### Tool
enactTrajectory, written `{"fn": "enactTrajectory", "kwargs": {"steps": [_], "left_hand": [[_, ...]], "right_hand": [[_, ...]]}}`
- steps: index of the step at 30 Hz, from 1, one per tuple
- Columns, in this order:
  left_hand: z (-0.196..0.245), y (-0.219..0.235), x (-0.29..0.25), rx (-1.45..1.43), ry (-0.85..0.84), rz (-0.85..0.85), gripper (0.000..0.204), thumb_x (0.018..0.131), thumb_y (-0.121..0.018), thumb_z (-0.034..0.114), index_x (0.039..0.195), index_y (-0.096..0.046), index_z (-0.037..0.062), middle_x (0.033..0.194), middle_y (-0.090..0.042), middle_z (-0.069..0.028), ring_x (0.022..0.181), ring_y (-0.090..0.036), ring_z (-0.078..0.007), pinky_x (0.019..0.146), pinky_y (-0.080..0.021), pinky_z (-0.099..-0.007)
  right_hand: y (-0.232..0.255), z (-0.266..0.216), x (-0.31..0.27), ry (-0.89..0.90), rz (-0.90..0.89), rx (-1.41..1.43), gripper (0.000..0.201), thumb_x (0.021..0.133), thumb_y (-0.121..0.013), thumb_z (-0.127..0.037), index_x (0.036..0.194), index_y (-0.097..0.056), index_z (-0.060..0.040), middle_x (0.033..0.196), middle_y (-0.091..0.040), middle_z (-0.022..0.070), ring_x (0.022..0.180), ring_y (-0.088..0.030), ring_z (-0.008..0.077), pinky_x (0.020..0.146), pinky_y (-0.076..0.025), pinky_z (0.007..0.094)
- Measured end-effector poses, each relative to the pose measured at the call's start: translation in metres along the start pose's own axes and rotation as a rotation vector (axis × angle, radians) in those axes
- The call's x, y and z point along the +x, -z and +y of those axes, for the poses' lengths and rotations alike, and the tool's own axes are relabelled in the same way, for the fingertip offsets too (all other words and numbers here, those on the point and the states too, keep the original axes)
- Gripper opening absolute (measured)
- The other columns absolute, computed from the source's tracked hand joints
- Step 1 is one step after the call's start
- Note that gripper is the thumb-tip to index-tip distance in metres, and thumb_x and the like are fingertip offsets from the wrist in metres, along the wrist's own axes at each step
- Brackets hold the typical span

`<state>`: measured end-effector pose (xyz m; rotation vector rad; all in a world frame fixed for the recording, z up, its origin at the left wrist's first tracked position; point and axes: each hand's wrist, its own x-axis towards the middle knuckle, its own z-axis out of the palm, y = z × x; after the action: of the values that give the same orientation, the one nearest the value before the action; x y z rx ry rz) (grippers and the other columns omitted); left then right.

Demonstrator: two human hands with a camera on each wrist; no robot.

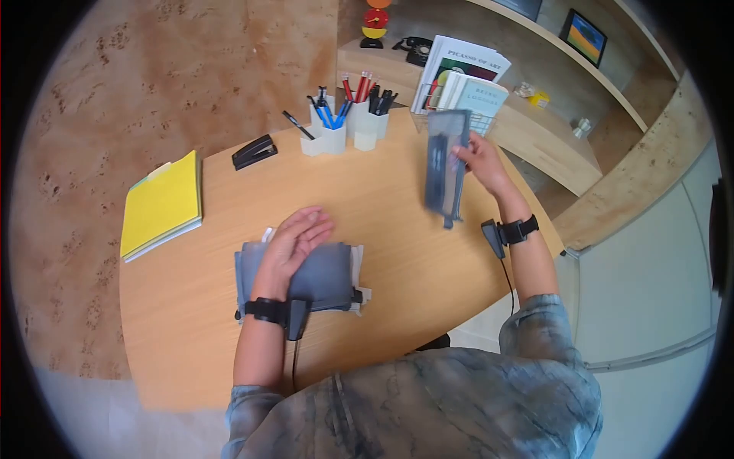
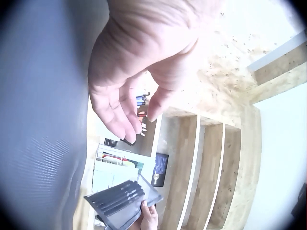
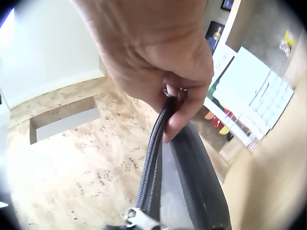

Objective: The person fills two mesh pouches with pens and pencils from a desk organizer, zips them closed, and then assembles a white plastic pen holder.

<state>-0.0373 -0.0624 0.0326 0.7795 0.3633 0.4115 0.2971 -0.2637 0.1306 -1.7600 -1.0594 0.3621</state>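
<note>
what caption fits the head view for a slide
Right hand lifts a grey zip pouch while left hand rests on stacked pouches.

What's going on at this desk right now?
A person sits at a wooden desk. Their right hand pinches a dark zip pouch by its top edge, holding it up above the desk. Their left hand rests flat, fingers relaxed, on a stack of grey pouches lying on the desk in front of them.

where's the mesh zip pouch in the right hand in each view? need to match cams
Head: mesh zip pouch right of centre, hanging upright from the right hand.
Left wrist: bottom centre, pens visible inside.
Right wrist: bottom centre, zipper edge pinched by the fingers.
Shared landmark: wire basket of books.
</note>
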Motion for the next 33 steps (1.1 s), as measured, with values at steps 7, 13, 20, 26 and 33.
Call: {"fn": "enactTrajectory", "kwargs": {"steps": [7,13,20,26,33], "left_hand": [[-0.008,0.018,0.004,-0.046,0.013,0.072,0.023,0.088,-0.057,0.007,0.11,-0.057,-0.0012,0.1,-0.064,-0.0133,0.094,-0.065,-0.0237,0.083,-0.054,-0.0325],[-0.008,0.023,0.002,-0.063,0.004,0.091,0.021,0.089,-0.056,0.007,0.109,-0.057,-0.001,0.098,-0.065,-0.0111,0.09,-0.065,-0.0205,0.081,-0.054,-0.0302],[-0.01,0.023,0.004,-0.052,0.013,0.078,0.017,0.09,-0.054,0.005,0.107,-0.057,-0.0001,0.096,-0.065,-0.0108,0.09,-0.065,-0.0198,0.081,-0.054,-0.0297],[-0.013,0.027,0.006,-0.044,0.008,0.069,0.015,0.09,-0.053,0.004,0.105,-0.057,0.0008,0.094,-0.065,-0.011,0.089,-0.065,-0.0203,0.081,-0.054,-0.0304],[-0.015,0.03,0.007,-0.026,-0.003,0.077,0.015,0.091,-0.052,0.004,0.104,-0.058,-0.0002,0.093,-0.066,-0.0118,0.086,-0.066,-0.0206,0.079,-0.056,-0.0308]], "right_hand": [[0.068,0.02,0.009,0.015,0.339,0.038,0.019,0.088,-0.058,-0.01,0.105,-0.055,-0.0015,0.083,-0.065,0.0054,0.07,-0.064,0.0139,0.058,-0.055,0.0278],[0.117,0.051,0.007,-0.157,0.358,-0.388,0.017,0.085,-0.06,-0.01,0.1,-0.057,-0.0013,0.084,-0.066,0.0095,0.068,-0.066,0.0162,0.057,-0.054,0.0296],[0.161,0.057,0.014,-0.156,0.354,-1.316,0.017,0.081,-0.059,-0.012,0.097,-0.059,-0.005,0.089,-0.067,0.0154,0.086,-0.065,0.0299,0.072,-0.051,0.0397],[0.113,0.128,0.034,-0.169,0.187,-1.535,0.018,0.083,-0.052,-0.009,0.096,-0.064,-0.0076,0.094,-0.067,0.0133,0.088,-0.065,0.0292,0.073,-0.053,0.0402],[0.033,0.145,0.041,-0.515,0.138,-1.254,0.02,0.086,-0.053,-0.013,0.098,-0.069,-0.0103,0.105,-0.067,0.01,0.098,-0.065,0.0234,0.078,-0.051,0.0363]]}}
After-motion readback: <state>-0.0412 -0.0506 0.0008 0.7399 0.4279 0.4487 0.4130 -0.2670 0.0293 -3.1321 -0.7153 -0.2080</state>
